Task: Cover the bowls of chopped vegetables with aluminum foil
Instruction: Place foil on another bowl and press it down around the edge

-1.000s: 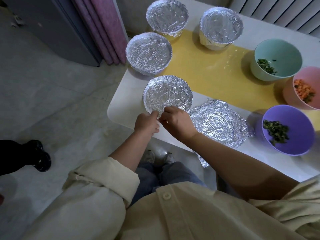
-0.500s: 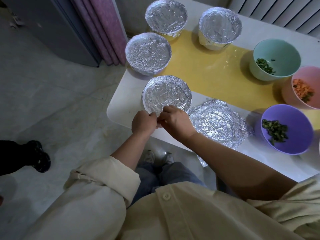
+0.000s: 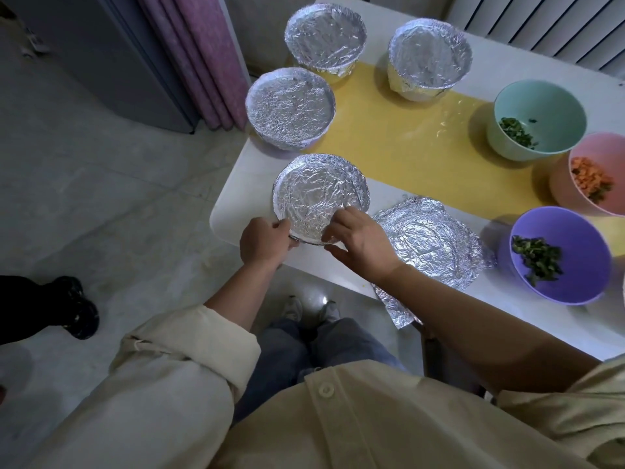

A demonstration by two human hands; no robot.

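A foil-covered bowl (image 3: 318, 194) stands near the table's front left corner. My left hand (image 3: 265, 243) grips its near left rim with curled fingers. My right hand (image 3: 358, 240) pinches the foil at the near right rim, with its other fingers spread loosely. A loose crumpled foil sheet (image 3: 429, 242) lies flat to the right, partly under my right forearm and hanging over the table edge. Three more foil-covered bowls (image 3: 290, 108) (image 3: 325, 35) (image 3: 429, 55) stand behind. Uncovered are a purple bowl (image 3: 575, 282) of greens, a teal bowl (image 3: 558, 106) of greens and a pink bowl (image 3: 602, 160) of orange pieces.
The white table (image 3: 236, 198) carries a yellow runner (image 3: 406, 140). A purple curtain (image 3: 203, 55) and a grey cabinet (image 3: 101, 55) stand at the left. Another person's dark shoe (image 3: 76, 306) is on the floor at the left. My own feet show below the table edge.
My hands, close together at the bowl's near rim before, have moved apart: the left round to the left side, the right a little to the right.
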